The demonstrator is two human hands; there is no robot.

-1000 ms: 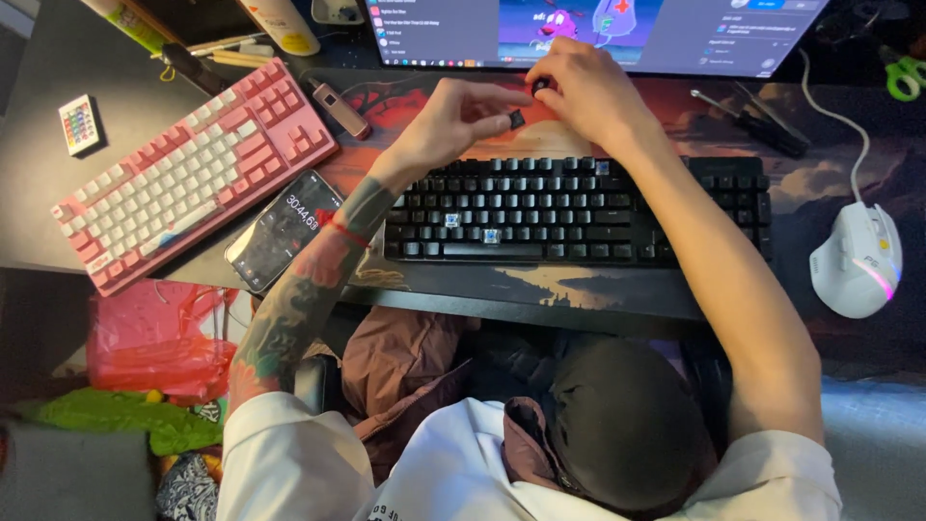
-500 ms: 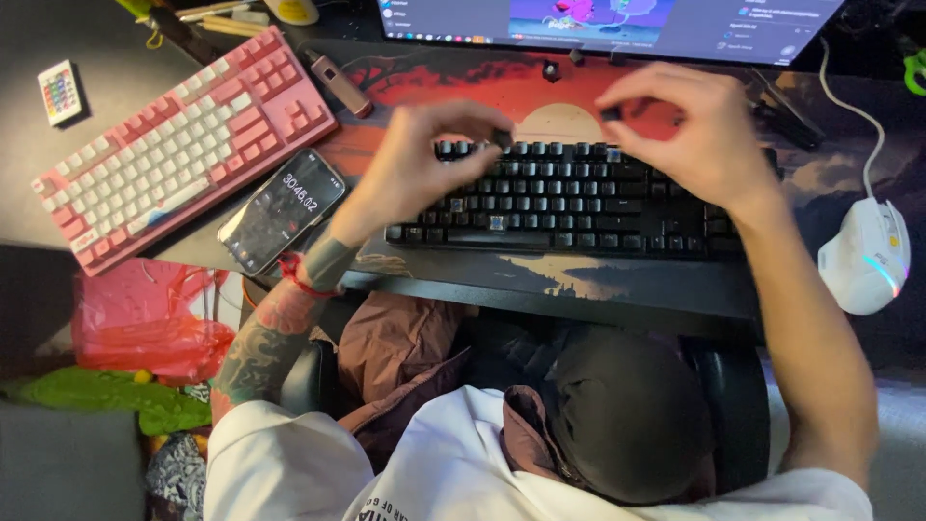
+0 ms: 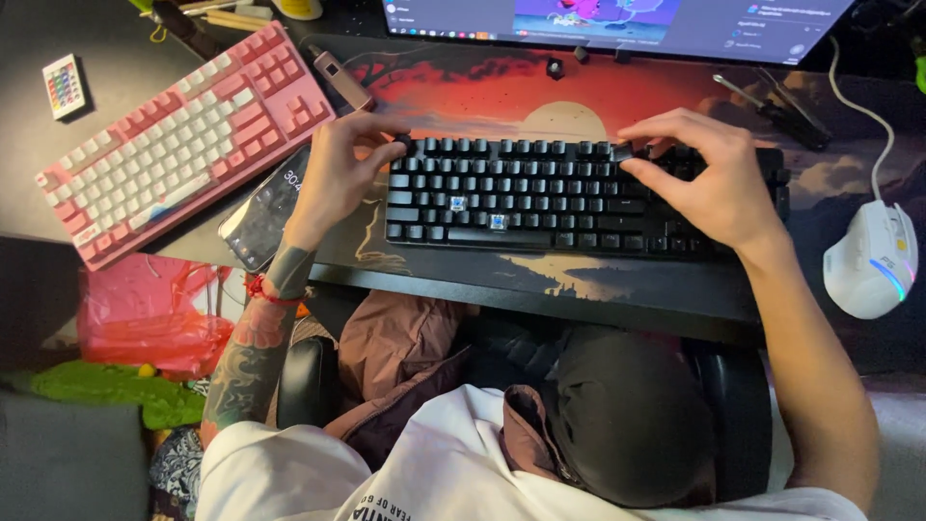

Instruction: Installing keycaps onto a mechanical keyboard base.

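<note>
L hand [image 3: 338,174]: pinching black keyboard [image 3: 569,198] top-left corner | R hand [image 3: 709,178]: fingers closed on top-right keys | two keycaps off, blue switches [image 3: 498,222] bare; rest capped | pink keyboard [image 3: 183,135] aside.

There is a single view, taken from above and slightly behind the seated person, facing almost straight down over the head and shoulders onto the desk. It sits at a middle distance: the whole black keyboard [image 3: 579,198] fits in the centre, with the pink keyboard [image 3: 178,135] at upper left and the white mouse [image 3: 871,259] at the right edge. The monitor [image 3: 617,21] is cut off by the top edge. No second view shares the scene.
</note>
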